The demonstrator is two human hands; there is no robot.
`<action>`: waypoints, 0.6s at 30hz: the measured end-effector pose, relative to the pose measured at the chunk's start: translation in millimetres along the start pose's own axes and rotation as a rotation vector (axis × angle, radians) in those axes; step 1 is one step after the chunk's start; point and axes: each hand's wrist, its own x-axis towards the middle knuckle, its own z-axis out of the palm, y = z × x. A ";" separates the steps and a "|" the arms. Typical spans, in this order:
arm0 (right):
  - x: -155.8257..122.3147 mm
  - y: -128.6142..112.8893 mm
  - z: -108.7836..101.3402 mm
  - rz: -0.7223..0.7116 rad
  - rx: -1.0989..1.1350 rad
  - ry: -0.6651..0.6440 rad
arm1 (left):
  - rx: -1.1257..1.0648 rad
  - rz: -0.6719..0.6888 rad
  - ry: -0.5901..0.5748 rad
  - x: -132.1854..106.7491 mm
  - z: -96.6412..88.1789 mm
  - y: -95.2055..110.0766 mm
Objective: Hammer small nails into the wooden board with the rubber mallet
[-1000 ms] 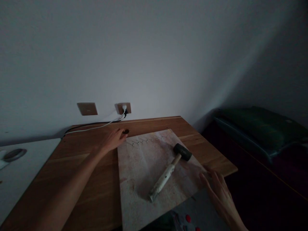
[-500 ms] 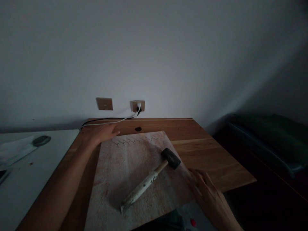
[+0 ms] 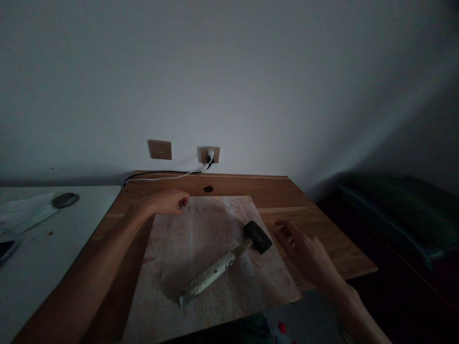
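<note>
A pale square board [image 3: 201,239] lies on a wooden table [image 3: 315,239]. A mallet [image 3: 229,260] with a black head and a worn whitish handle rests diagonally on the board. A row of small nails [image 3: 211,208] stands along the board's far edge. My left hand [image 3: 168,202] is at the board's far left corner, fingers curled at the first nail; whether it pinches a nail is unclear. My right hand [image 3: 304,248] hovers flat just right of the mallet's head, fingers apart, holding nothing.
A round hole [image 3: 208,189] is in the table's back. A white cable [image 3: 168,177] runs to a wall socket [image 3: 208,154]. A white table [image 3: 39,239] with a dark round object [image 3: 65,199] adjoins on the left. A dark bed [image 3: 401,210] stands at right.
My right hand has lifted off the board's right edge and moved up beside the mallet's head. My left hand has curled its fingers at the nail row. The view shifted slightly.
</note>
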 end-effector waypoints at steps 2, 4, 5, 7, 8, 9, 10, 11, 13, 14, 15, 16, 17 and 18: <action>39.9 -17.3 -4.1 -0.031 -0.080 -0.110 | 0.025 0.008 0.011 1.2 0.8 2.0; 77.7 -31.8 0.4 -0.047 -0.121 -0.158 | 0.036 0.018 0.027 2.5 1.9 3.1; 94.0 -37.8 5.3 -0.049 -0.149 -0.186 | 0.035 0.029 0.033 3.0 2.7 3.3; 119.2 -47.4 18.0 -0.038 -0.212 -0.246 | 0.024 0.058 0.047 3.6 4.4 3.2; 127.7 -51.4 24.7 -0.036 -0.238 -0.279 | 0.020 0.068 0.056 3.6 5.2 3.1; 133.8 -54.8 31.0 -0.036 -0.262 -0.308 | 0.019 0.075 0.066 3.4 5.9 3.0; 137.8 -57.6 36.4 -0.038 -0.282 -0.333 | 0.024 0.075 0.075 3.2 6.5 3.0; 140.1 -59.7 40.8 -0.040 -0.300 -0.351 | 0.037 0.068 0.084 2.9 6.9 3.1; 141.5 -62.0 45.8 -0.044 -0.327 -0.369 | 0.074 0.051 0.094 2.6 7.2 3.4; 141.4 -62.1 46.3 -0.046 -0.336 -0.372 | 0.092 0.041 0.097 2.6 7.2 3.6; 140.9 -61.7 45.5 -0.049 -0.339 -0.373 | 0.106 0.031 0.104 2.8 7.0 3.6; 140.3 -61.0 43.5 -0.056 -0.337 -0.372 | 0.117 0.021 0.116 3.0 6.7 3.6; 139.5 -60.1 40.6 -0.069 -0.327 -0.372 | 0.122 0.015 0.133 3.3 6.3 3.7; 138.5 -59.1 37.0 -0.092 -0.308 -0.377 | 0.120 0.012 0.151 3.6 5.7 3.8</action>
